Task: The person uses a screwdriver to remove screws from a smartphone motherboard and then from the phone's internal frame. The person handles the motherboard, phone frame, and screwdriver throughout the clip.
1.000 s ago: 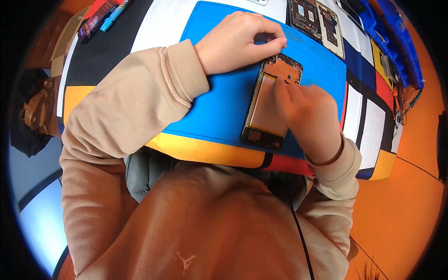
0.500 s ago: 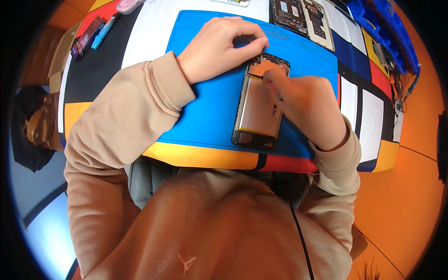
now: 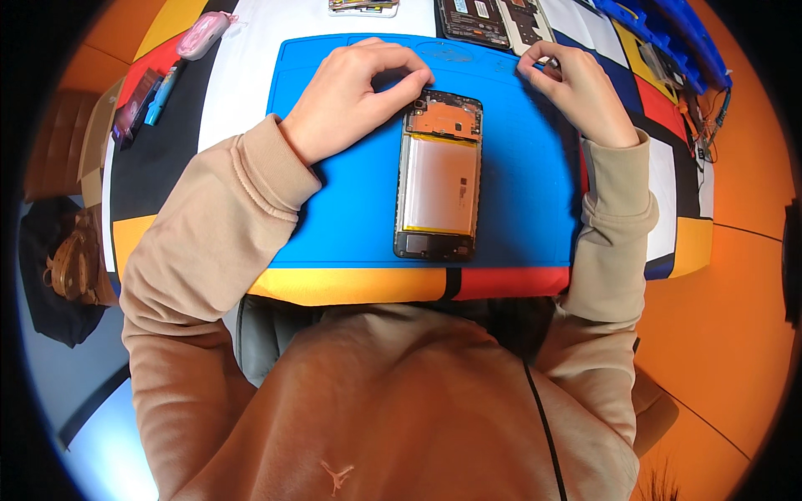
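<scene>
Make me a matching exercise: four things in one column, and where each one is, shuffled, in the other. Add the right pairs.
1. opened phone
2. left hand
3. right hand
4. pink item

A. off the mat, at the upper left, just beyond the light-blue pen
B. fingertips close by the phone's top left corner
C. lying on the blue mat, battery showing
D. fingertips at the mat's upper right, apart from the phone

Pairs: 1-C, 2-B, 3-D, 4-A
</scene>
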A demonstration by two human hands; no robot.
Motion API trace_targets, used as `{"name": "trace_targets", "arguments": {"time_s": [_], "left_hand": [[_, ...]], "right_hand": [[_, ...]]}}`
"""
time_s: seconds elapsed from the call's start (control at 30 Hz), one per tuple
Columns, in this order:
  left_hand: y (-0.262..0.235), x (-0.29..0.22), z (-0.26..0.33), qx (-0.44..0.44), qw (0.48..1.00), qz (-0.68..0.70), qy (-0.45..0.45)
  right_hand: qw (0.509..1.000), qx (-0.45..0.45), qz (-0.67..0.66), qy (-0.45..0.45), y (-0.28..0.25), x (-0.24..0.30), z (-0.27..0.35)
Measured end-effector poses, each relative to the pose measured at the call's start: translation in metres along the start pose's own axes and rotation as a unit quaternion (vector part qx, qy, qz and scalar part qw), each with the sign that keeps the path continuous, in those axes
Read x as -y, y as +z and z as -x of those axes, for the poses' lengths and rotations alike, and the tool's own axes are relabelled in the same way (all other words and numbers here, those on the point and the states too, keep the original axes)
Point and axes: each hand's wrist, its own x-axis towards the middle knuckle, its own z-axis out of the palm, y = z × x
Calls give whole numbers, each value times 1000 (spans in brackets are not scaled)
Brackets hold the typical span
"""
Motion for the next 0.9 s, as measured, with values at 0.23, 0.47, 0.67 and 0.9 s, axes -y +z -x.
{"name": "trace_targets", "arguments": {"time_s": [0.23, 0.47, 0.67, 0.9], "left_hand": [[-1, 2, 0, 33, 999, -22, 15], [-6, 1, -2, 75, 996, 39, -15], [-2, 1, -2, 65, 996, 52, -24], [-1, -3, -1, 68, 997, 10, 38]], "right_hand": [[981, -86, -172, 28, -5, -12, -1], [913, -225, -339, 33, 7, 26, -5], [941, -239, -241, -5, 33, 65, 5], [887, -253, -384, -30, 42, 69, 1]]}}
